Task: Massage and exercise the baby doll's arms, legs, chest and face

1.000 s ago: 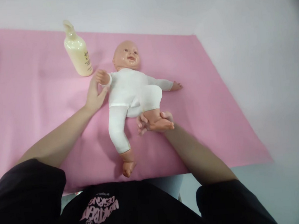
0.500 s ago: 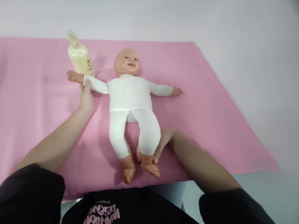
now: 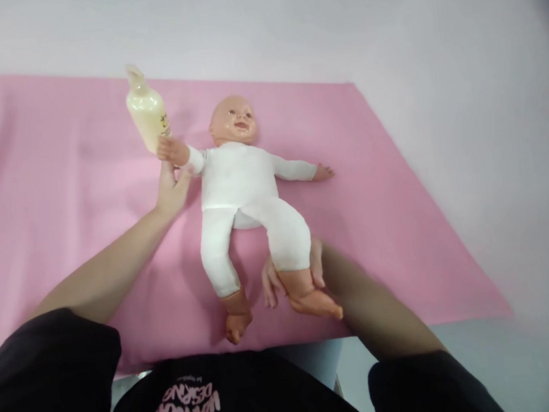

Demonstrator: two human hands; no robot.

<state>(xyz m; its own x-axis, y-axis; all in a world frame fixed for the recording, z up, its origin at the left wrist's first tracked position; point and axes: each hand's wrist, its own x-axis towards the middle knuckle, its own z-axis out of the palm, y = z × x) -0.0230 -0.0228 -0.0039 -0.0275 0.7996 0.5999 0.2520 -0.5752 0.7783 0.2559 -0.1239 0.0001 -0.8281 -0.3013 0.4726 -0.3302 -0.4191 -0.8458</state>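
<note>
Face-up on pink cloth (image 3: 61, 186), baby doll (image 3: 236, 177) gripped by left hand (image 3: 171, 188) at its raised forearm, right hand (image 3: 292, 272) fingers curled around ankle; lotion bottle (image 3: 147, 111) at eleven o'clock.

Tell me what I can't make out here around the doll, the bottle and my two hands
Head view only:
- Right hand: palm and most fingers hidden under the doll's ankle.
- Left hand: fingertips hidden behind the doll's forearm.
- Bottle: label print too small to read; its base is covered by the doll's fist.
- Pink cloth: left side cut off by the frame edge.
- Right frame edge: blurred and dark.
</note>
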